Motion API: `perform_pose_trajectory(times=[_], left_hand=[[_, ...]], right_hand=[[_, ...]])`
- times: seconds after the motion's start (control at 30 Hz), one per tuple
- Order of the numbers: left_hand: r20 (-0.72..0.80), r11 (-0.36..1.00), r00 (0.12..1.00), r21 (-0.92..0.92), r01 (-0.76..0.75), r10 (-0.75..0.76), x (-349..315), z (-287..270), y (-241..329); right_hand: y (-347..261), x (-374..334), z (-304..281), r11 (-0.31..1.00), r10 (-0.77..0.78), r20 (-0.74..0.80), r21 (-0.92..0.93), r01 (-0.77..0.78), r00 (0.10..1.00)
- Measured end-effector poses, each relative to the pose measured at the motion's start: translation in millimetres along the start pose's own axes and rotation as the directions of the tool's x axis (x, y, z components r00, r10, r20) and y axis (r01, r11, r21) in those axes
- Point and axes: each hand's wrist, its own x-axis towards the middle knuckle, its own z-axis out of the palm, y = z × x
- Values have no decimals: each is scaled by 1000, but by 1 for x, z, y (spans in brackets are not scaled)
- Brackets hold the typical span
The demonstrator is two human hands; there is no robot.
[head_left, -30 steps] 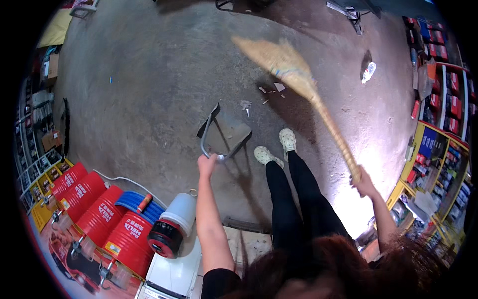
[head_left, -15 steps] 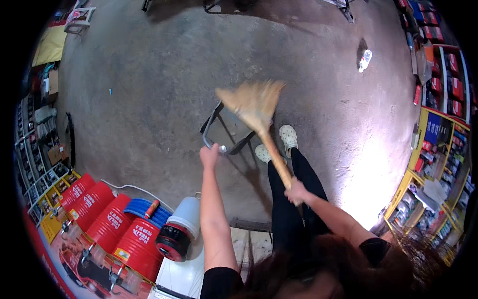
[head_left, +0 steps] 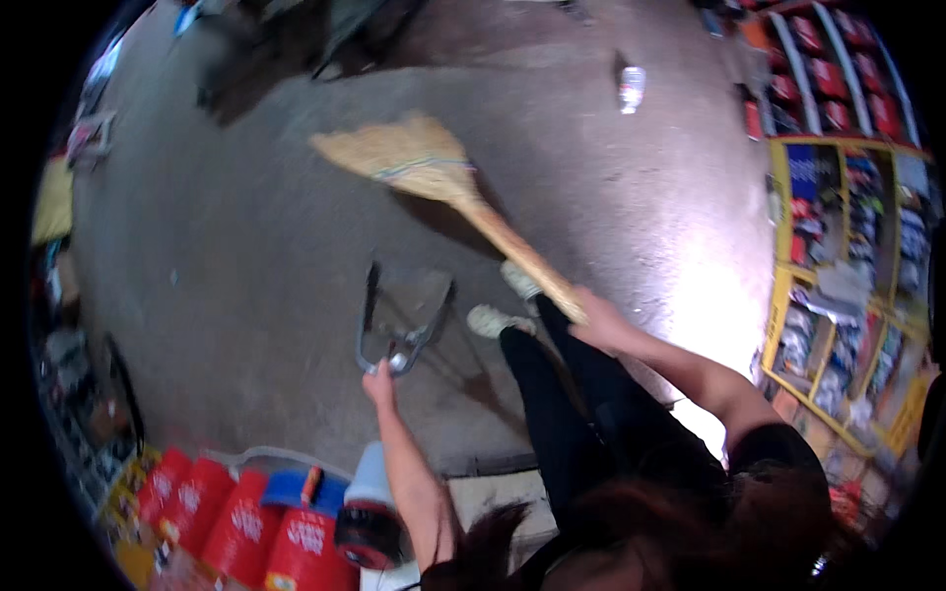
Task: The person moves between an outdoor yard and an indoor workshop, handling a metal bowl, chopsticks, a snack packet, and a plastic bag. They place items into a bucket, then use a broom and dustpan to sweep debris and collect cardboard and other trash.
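My right hand (head_left: 599,322) is closed around the end of a straw broom's (head_left: 498,234) pale handle. The broom slants up and left across the view, its fanned straw head over the concrete floor ahead of my feet. Lower down, my left hand (head_left: 379,382) grips the grey tubular handle of what looks like a dustpan (head_left: 428,335) with dark side edges. That dustpan is to the left of my pale shoes, below the broom head and apart from it. Its inside is hard to make out against the grey floor.
A clear plastic bottle (head_left: 632,90) lies on the floor at the far right. Red drums (head_left: 236,527), a blue coiled hose (head_left: 286,487) and a pale bucket (head_left: 369,478) stand at lower left. Yellow-framed shelves (head_left: 781,227) line the right side. Dark blurred objects are at the top.
The broom head has swung left and away from the dustpan, and its handle lies flatter. The dustpan has turned and shifted down-left with my left hand. The whole view has turned and shifted.
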Motion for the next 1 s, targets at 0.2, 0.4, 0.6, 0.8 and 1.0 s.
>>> perform_pose_trajectory(times=[0.2,0.4,0.6,0.8,1.0], left_hand=[[-82,996,994,52,71,-67,9,2,-13],[-86,995,993,-46,83,-87,10,-1,-23],[-106,983,977,-17,184,-185,-5,-16,-6],[-197,975,957,-104,196,-213,-53,-36,-45],[-293,870,899,-465,165,-327,-149,-39,-28]], right_hand=[[14,72,165,913,274,428,168,-373,862],[-3,-83,131,742,76,708,431,-514,703],[-50,-108,40,755,112,603,465,-462,790],[-95,-62,-12,893,135,413,343,-291,901],[-135,-24,-55,991,98,325,51,-121,941]])
